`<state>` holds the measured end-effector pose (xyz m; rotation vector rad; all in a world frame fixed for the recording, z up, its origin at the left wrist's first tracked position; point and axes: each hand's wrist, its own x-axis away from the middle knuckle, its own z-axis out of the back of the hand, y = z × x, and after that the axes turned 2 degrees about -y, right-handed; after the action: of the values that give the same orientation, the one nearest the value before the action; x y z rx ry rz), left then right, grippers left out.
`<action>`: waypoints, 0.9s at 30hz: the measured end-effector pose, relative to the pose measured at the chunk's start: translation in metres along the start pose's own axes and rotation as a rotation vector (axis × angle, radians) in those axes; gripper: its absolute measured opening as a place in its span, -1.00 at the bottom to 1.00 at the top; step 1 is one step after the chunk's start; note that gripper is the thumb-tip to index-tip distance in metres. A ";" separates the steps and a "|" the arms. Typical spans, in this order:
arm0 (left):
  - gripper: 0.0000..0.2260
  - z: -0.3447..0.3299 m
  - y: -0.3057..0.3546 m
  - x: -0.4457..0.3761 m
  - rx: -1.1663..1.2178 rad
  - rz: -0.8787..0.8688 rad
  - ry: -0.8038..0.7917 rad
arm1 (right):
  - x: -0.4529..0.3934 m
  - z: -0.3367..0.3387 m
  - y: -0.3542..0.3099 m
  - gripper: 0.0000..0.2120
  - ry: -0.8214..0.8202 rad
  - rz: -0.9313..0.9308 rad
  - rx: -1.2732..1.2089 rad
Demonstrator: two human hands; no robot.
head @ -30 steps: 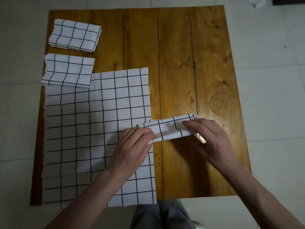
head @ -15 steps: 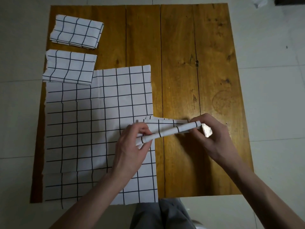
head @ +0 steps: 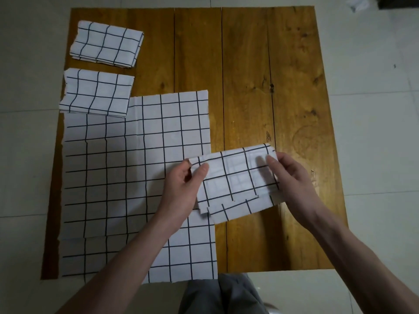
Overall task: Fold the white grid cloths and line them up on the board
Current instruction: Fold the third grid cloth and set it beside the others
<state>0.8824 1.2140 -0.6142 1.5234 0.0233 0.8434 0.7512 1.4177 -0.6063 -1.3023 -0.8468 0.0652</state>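
A folded white grid cloth [head: 235, 184] is held up over the wooden board [head: 283, 87], its layers hanging unevenly at the bottom. My left hand [head: 181, 191] pinches its left end, thumb on the front. My right hand [head: 292, 177] pinches its right end. Two folded grid cloths lie one behind the other at the board's far left: the far one [head: 106, 46] and the nearer one [head: 97, 92]. Unfolded grid cloths [head: 136, 166] lie spread flat over the left half of the board, under my left forearm.
The board sits on a pale tiled floor [head: 374, 132]. The right half of the board shows bare wood. Grey trousers [head: 222, 293] show at the near edge. A small white scrap [head: 358, 5] lies on the floor at the far right.
The cloth in my hands was a narrow strip low over the board; now it is lifted and turned so its broad folded face shows, both hands still at its ends.
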 end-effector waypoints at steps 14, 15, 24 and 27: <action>-0.79 -0.001 -0.002 0.006 0.046 0.212 -0.171 | -0.002 0.002 0.014 -0.59 0.075 -0.020 -0.001; -0.74 -0.001 -0.003 0.006 0.045 0.218 -0.184 | -0.001 0.001 0.013 -0.56 0.076 -0.016 -0.004; -0.67 0.000 0.010 0.003 0.087 0.172 -0.180 | -0.001 -0.001 0.013 -0.28 0.075 0.041 0.129; -0.65 0.002 0.017 0.001 0.046 0.157 -0.249 | -0.004 0.001 0.006 -0.29 0.103 0.241 0.495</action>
<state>0.8766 1.2101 -0.5990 1.6809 -0.2641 0.7744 0.7505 1.4181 -0.6137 -0.9236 -0.5357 0.3729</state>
